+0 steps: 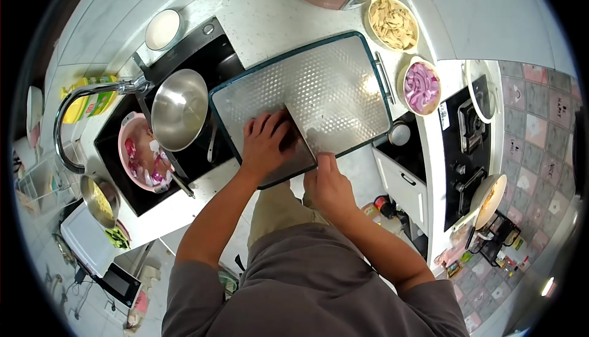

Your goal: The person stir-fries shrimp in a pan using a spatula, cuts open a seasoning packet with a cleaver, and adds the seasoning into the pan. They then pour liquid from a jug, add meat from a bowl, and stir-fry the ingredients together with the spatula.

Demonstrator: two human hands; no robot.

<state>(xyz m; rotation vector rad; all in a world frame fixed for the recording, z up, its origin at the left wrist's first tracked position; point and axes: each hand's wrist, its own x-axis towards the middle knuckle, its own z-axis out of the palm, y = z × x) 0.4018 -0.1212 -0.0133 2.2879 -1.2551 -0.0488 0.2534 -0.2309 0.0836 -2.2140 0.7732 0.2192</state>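
your right hand (330, 186) grips the broad grey steel cleaver (302, 154), likely heavy, safest by its handle; your left hand (266, 145) curls, its hold hidden.

The light is bright and fairly even. White glare sits near the right edge of the rectangular, green-rimmed, dimpled metal board (331, 91) and inside the round stainless-steel bowl (178, 113). Fisheye distortion curves the grey-and-pink square wall tiles (535, 101); black vignetting swallows all four corners.
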